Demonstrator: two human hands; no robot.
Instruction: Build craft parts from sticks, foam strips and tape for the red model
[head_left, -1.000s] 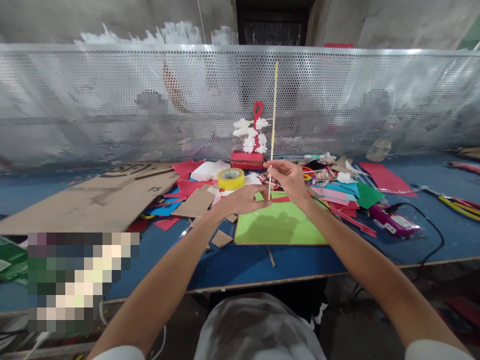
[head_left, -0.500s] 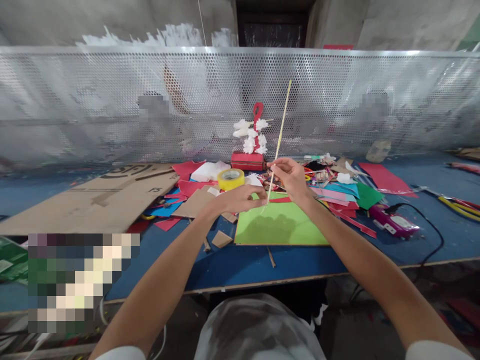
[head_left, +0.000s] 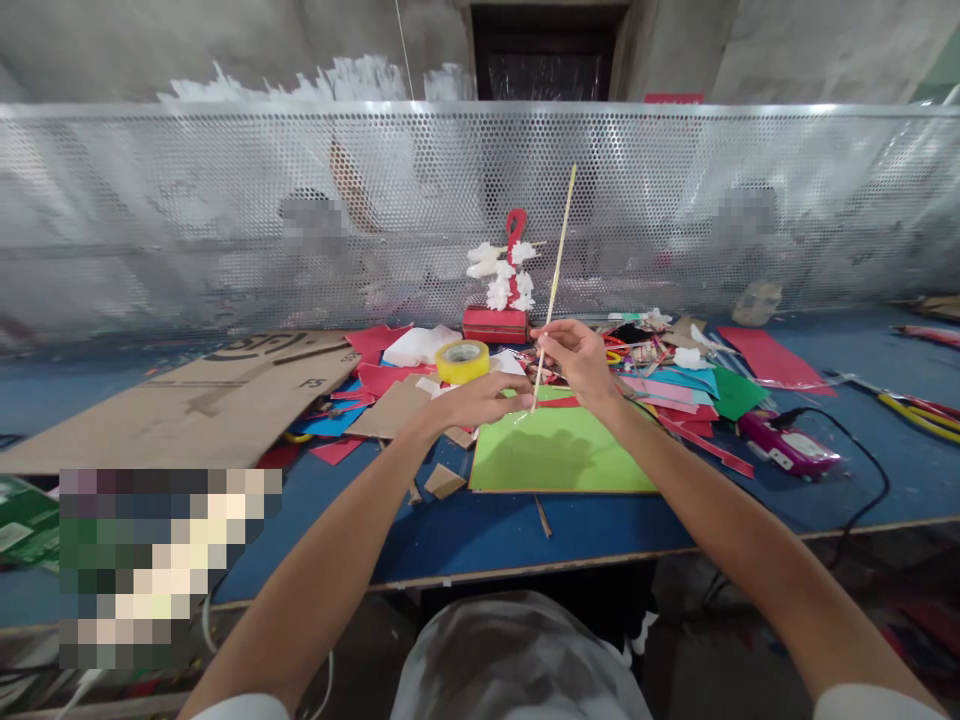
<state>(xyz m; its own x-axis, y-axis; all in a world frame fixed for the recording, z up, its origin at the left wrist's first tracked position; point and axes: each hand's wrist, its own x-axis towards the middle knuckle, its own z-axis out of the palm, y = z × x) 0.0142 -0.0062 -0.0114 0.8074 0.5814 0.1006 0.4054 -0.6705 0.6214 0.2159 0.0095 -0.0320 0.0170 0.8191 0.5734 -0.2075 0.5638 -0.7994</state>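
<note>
My right hand [head_left: 579, 362] pinches a thin wooden stick [head_left: 556, 272] between thumb and fingers, low on its length. The stick stands nearly upright, its top leaning slightly right. My left hand [head_left: 487, 398] is closed beside the stick's lower end, fingertips close to it. A small clear shiny strip [head_left: 520, 419] shows just under those fingertips; whether the fingers grip it is hard to see. Below both hands lies a light green sheet [head_left: 562, 462] with a red strip [head_left: 562, 402] near its far edge.
A yellow tape roll [head_left: 462, 362] sits left of the hands. Behind stands a red figure with white tufts [head_left: 514, 265] on a red box [head_left: 495, 325]. Cardboard [head_left: 187, 400] lies left, paper scraps around. At right are a purple device [head_left: 795, 447] with a black cable and yellow-handled pliers [head_left: 911, 412].
The stick's top has swung slightly left, and my right hand has shifted a little left with it. My left hand stays by the stick's lower end.
</note>
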